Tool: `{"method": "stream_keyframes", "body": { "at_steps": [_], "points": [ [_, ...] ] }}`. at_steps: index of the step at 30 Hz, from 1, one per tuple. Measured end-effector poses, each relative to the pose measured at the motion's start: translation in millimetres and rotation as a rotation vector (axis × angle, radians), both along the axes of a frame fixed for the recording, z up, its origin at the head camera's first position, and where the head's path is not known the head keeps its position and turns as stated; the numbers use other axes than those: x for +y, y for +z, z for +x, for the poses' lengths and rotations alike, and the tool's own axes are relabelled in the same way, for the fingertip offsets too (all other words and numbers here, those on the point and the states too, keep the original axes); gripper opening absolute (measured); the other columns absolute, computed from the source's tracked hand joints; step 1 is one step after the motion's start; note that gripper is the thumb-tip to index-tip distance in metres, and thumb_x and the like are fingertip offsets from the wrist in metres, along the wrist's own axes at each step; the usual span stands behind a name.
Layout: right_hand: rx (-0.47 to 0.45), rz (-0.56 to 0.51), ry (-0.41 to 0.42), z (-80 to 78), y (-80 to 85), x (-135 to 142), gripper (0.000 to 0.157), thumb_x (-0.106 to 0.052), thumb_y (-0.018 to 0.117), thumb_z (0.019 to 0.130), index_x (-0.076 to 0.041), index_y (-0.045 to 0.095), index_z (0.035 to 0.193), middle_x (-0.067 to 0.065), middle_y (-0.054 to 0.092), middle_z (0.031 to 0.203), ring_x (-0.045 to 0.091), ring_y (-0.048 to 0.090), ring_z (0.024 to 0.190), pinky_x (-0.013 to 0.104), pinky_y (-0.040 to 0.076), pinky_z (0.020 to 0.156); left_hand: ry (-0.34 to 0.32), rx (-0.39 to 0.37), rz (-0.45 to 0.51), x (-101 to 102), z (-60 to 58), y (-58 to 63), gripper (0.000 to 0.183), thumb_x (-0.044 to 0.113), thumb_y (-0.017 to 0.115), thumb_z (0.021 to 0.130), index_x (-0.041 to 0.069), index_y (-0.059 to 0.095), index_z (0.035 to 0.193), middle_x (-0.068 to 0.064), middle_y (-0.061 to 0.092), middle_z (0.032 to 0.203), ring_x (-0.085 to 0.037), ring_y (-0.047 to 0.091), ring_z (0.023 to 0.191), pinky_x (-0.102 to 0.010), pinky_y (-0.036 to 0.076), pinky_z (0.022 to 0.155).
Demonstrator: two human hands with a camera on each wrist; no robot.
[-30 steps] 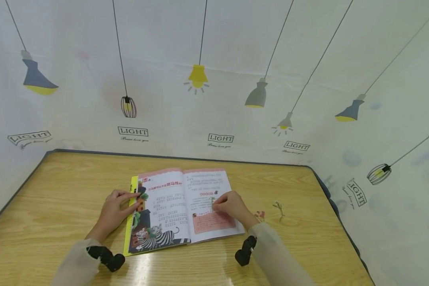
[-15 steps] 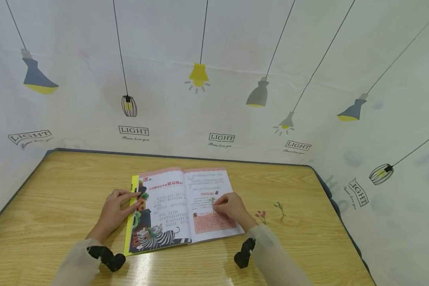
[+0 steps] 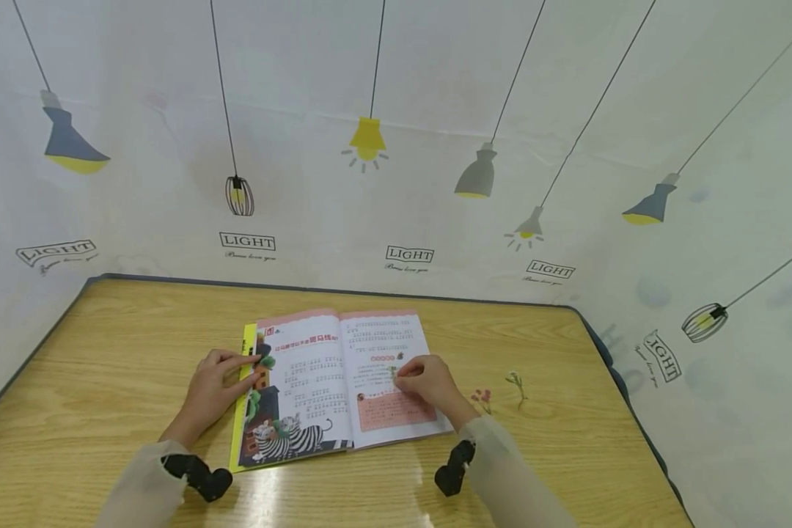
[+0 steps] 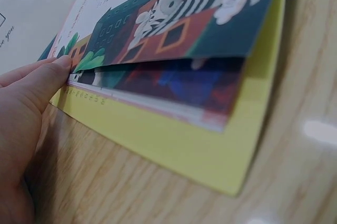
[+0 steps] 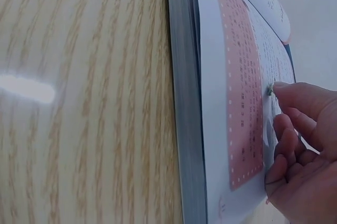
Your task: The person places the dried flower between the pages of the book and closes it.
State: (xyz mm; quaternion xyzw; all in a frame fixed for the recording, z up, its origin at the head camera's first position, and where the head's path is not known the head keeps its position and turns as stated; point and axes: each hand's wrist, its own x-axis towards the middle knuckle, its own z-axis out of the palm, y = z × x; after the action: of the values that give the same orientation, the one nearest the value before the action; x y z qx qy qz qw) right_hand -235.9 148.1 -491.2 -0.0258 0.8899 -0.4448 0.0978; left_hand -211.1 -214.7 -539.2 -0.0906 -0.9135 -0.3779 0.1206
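An open picture book [image 3: 317, 381] with zebras on its left page lies on the table. My left hand [image 3: 210, 392] rests at the book's left edge, fingers extended over the page; in the left wrist view its thumb [image 4: 60, 66] presses the page edge, above a yellow cover [image 4: 231, 166]. Over the right page, my right hand [image 3: 429, 381] pinches a small green flower sprig [image 3: 392, 371]. That sprig [image 5: 270, 89] shows only partly at the fingertips in the right wrist view. To the right lie a pink flower sprig [image 3: 482, 397] and a whitish-green one [image 3: 515, 381].
The wooden table [image 3: 138, 330] has a dark blue edging [image 3: 343, 292] at the back. Behind it hangs a pale wall covering [image 3: 303, 110] printed with lamps. Each wrist carries a black camera mount, such as the right one [image 3: 454, 468].
Both hands stay almost still on the book. Slightly more of the pink sprig shows beside the right forearm than one second ago.
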Motion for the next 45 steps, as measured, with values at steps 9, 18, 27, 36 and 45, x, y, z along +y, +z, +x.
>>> {"method": "stream_keyframes", "body": {
  "at_steps": [9,18,27,36,45],
  "points": [
    [0.005,0.019,-0.030,2.4,-1.3,19,0.012,-0.008,0.071,0.078,-0.002,0.068,0.087,0.004,0.059,0.077,0.015,0.052,0.069,0.028,0.044,0.061,0.004,-0.003,0.001,0,-0.1,-1.5,0.036,0.022,0.070,0.082,0.003,0.066,0.111,-0.017,0.048,0.106,-0.033,0.043,0.098,-0.050,0.030,0.081],
    [0.039,0.110,-0.121,6.1,-4.8,35,0.016,-0.011,0.071,0.078,-0.005,0.068,0.092,0.003,0.058,0.081,0.017,0.051,0.074,0.030,0.042,0.066,0.002,0.021,-0.006,0,-0.1,-0.6,0.035,0.021,0.071,0.081,0.003,0.066,0.111,-0.017,0.049,0.105,-0.033,0.043,0.096,-0.050,0.030,0.080],
    [0.049,0.092,-0.185,9.1,-11.5,41,0.029,-0.010,0.073,0.076,-0.004,0.064,0.103,0.004,0.058,0.082,0.017,0.052,0.076,0.037,0.038,0.074,-0.001,0.014,-0.005,0,0.3,-1.2,0.035,0.020,0.071,0.081,0.003,0.066,0.111,-0.016,0.048,0.106,-0.033,0.043,0.096,-0.049,0.030,0.080],
    [0.049,0.084,-0.211,11.7,-12.5,42,0.036,-0.012,0.074,0.076,-0.004,0.064,0.110,0.003,0.058,0.080,0.016,0.052,0.074,0.038,0.036,0.074,0.008,0.010,-0.015,1,0.0,-1.4,0.035,0.021,0.071,0.081,0.004,0.066,0.112,-0.016,0.048,0.105,-0.033,0.043,0.096,-0.049,0.030,0.079],
    [0.067,0.108,-0.214,12.6,-14.9,41,0.038,-0.012,0.073,0.077,-0.003,0.065,0.113,0.001,0.059,0.081,0.015,0.052,0.075,0.036,0.034,0.074,0.010,0.022,-0.014,1,0.7,-0.3,0.035,0.021,0.071,0.081,0.004,0.067,0.111,-0.016,0.048,0.104,-0.032,0.044,0.094,-0.047,0.030,0.077]
  ]
}}
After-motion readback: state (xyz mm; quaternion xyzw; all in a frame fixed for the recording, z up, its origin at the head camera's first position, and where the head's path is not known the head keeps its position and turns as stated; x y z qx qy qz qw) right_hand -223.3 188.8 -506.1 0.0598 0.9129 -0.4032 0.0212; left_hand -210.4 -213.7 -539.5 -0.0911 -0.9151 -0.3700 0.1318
